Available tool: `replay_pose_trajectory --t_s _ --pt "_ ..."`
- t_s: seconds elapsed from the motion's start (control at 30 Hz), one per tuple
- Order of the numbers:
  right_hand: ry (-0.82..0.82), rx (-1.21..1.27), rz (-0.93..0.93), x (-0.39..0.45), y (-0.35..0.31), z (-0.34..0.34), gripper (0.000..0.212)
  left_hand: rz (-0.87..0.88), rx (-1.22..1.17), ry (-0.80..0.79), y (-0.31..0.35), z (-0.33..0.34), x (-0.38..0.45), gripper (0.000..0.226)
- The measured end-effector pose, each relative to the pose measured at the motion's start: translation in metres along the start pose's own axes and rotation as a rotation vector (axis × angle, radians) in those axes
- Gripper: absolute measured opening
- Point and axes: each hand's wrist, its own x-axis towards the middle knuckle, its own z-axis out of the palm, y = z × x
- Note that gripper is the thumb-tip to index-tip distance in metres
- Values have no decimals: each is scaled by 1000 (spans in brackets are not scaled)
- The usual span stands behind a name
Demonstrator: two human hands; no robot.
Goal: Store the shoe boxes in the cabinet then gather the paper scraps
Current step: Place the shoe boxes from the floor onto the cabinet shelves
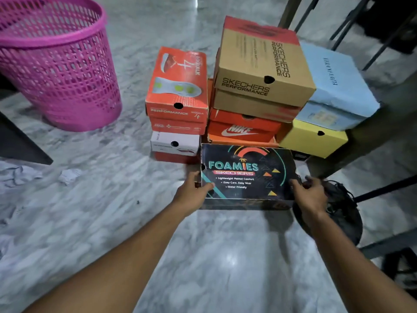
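Note:
A black Foamies shoe box (246, 175) is in front of a pile of shoe boxes on the marble floor. My left hand (191, 193) grips its left end, thumb on the lid. Its right end is gripped by my right hand (310, 195). Behind it stand an orange Performance box (178, 86) on a white box (174, 143), a brown Skechers box (261, 66) on an orange Nike box (241, 127), and a light blue box (334, 86) on a yellow box (311, 138). Crumpled paper scraps (70, 175) lie on the floor at the left.
A pink mesh waste basket (56, 62) stands at the back left. Dark furniture legs (370, 132) rise at the right, with a black bundle of cords (338, 206) by my right hand. A dark furniture edge (20, 145) juts in at the left.

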Motion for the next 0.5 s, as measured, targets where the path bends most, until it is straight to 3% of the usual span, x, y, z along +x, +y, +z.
replay_pose_trajectory --t_s 0.1,0.27,0.5 --pt "-74 124 61 -7 2 9 31 24 55 7 -3 -8 -7 55" --pt "-24 115 -2 -58 14 20 43 152 203 44 -14 -46 -41 59" --pt "-229 162 -107 -169 -11 46 36 197 307 295 -44 -151 -105 68"
